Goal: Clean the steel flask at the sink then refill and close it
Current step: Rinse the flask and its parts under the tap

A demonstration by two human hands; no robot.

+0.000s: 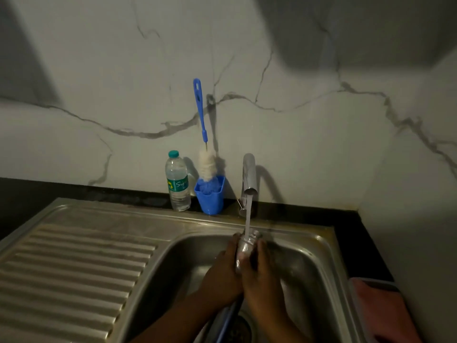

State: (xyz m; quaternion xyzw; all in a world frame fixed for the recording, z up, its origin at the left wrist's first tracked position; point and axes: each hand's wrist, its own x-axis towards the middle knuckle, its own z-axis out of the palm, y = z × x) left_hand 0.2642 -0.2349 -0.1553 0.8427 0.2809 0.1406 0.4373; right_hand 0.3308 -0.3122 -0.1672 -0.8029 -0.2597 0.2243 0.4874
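Both sets of fingers are wrapping the small shiny steel flask [244, 248], left hand [222, 273] and right hand [262, 271] clamping it over the stainless sink basin [319, 266]. The stream from the chrome tap [249, 177] is hitting its open neck. Risk: wet steel is slipping, or the stream is splashing off the rim.

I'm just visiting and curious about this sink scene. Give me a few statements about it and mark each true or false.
1. Water runs from the tap onto the flask. True.
2. Only one hand holds the flask. False: the left hand and the right hand both grip it.
3. The bottle brush lies in the sink basin. False: it stands in the blue cup.
4. A capped plastic bottle stands beside the blue cup. True.
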